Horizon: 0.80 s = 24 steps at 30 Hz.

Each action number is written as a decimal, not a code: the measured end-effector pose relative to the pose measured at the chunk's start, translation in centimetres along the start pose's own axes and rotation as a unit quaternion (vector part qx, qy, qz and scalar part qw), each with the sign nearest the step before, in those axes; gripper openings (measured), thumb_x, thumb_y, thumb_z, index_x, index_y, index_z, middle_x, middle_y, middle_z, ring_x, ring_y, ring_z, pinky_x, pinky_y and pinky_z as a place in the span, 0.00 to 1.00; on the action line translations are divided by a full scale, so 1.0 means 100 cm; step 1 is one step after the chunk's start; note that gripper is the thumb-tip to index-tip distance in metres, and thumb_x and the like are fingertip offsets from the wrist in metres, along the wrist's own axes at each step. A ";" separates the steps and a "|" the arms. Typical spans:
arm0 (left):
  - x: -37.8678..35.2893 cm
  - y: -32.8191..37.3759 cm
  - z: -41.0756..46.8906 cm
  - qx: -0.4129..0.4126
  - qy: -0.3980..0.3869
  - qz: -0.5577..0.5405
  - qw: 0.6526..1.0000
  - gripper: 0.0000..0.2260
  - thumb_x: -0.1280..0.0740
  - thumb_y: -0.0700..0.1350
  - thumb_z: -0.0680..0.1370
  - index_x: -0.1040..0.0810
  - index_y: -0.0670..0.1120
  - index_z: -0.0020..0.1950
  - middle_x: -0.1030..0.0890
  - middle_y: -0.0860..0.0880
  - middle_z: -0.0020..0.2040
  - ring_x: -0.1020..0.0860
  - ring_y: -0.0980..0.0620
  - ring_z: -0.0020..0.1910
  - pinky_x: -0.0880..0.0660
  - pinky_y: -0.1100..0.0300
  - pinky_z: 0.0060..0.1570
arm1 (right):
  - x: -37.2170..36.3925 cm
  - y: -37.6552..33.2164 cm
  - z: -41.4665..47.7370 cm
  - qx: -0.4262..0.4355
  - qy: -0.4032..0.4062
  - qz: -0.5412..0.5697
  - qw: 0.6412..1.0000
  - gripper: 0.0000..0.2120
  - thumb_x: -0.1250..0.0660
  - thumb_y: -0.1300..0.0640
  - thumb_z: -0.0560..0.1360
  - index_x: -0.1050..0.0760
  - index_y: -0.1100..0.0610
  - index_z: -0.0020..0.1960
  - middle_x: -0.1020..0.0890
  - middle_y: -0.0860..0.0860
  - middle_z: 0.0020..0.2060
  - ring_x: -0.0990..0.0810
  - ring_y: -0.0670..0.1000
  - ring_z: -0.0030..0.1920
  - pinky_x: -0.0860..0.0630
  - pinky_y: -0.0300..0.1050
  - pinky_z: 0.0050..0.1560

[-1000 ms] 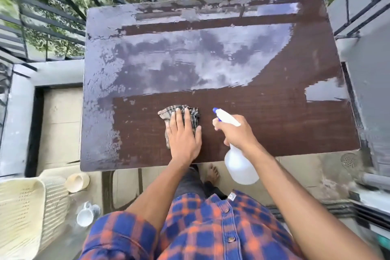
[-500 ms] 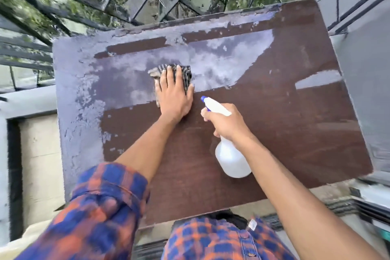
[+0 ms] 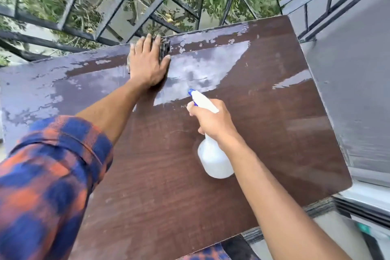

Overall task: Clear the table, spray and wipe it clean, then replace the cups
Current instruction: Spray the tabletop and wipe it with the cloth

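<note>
At the far edge of the table, the left hand is pressing flat on the cloth, fingers spread, palm pinning it. The right hand is gripping the sprayer by its neck above the tabletop. Wet patches are lying right and left of the cloth; overlapping strokes with even pressure should be clearing them. No cups are showing.
</note>
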State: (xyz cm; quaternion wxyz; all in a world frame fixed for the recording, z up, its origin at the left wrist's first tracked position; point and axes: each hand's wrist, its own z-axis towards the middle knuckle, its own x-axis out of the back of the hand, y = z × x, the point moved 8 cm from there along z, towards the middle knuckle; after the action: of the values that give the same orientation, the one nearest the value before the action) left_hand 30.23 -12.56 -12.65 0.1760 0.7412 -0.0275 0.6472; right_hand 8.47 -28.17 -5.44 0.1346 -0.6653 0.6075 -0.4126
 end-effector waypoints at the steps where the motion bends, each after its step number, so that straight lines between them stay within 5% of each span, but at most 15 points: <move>1: -0.001 0.006 0.003 -0.015 -0.006 0.005 1.000 0.31 0.48 0.62 0.82 0.45 0.49 0.82 0.42 0.42 0.81 0.45 0.40 0.80 0.49 0.42 0.78 | 0.005 0.006 -0.001 -0.006 0.003 0.003 1.000 0.09 0.31 0.51 0.70 0.18 0.56 0.42 0.26 0.43 0.24 0.27 0.49 0.24 0.23 0.48 0.40; 6: -0.008 0.045 -0.001 -0.111 -0.034 0.030 0.993 0.30 0.49 0.63 0.83 0.45 0.51 0.82 0.42 0.43 0.81 0.44 0.41 0.80 0.48 0.43 0.78 | 0.033 0.039 -0.011 -0.034 0.023 0.010 0.999 0.10 0.30 0.51 0.71 0.19 0.58 0.45 0.23 0.48 0.32 0.26 0.51 0.25 0.24 0.45 0.39; 14: -0.030 0.122 -0.122 -0.245 -0.038 0.006 0.969 0.27 0.44 0.59 0.83 0.36 0.48 0.79 0.33 0.43 0.77 0.35 0.41 0.76 0.40 0.43 0.75 | 0.069 0.085 -0.037 -0.052 0.044 0.042 0.997 0.03 0.30 0.55 0.70 0.19 0.54 0.39 0.20 0.49 0.38 0.27 0.52 0.27 0.32 0.32 0.23; 20: -0.062 0.167 -0.265 -0.264 -0.037 -0.003 0.964 0.27 0.41 0.57 0.82 0.36 0.49 0.79 0.33 0.45 0.78 0.35 0.42 0.75 0.38 0.42 0.74 | 0.084 0.116 -0.063 -0.031 0.032 0.020 0.999 0.04 0.29 0.57 0.71 0.20 0.53 0.37 0.23 0.51 0.31 0.26 0.53 0.27 0.33 0.32 0.22; 24: -0.089 0.201 -0.349 -0.258 -0.052 -0.013 0.965 0.27 0.43 0.58 0.83 0.38 0.50 0.80 0.34 0.45 0.78 0.38 0.42 0.77 0.42 0.42 0.76 | 0.091 0.137 -0.081 -0.017 0.022 -0.001 1.000 0.06 0.28 0.55 0.70 0.18 0.58 0.39 0.23 0.48 0.26 0.25 0.52 0.26 0.27 0.41 0.32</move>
State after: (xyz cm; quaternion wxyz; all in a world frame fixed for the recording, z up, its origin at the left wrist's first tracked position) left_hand -9.77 -22.66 -13.25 0.3680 0.7040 -0.1924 0.5761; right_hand -7.54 -37.04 -6.23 0.1096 -0.6587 0.6169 -0.4165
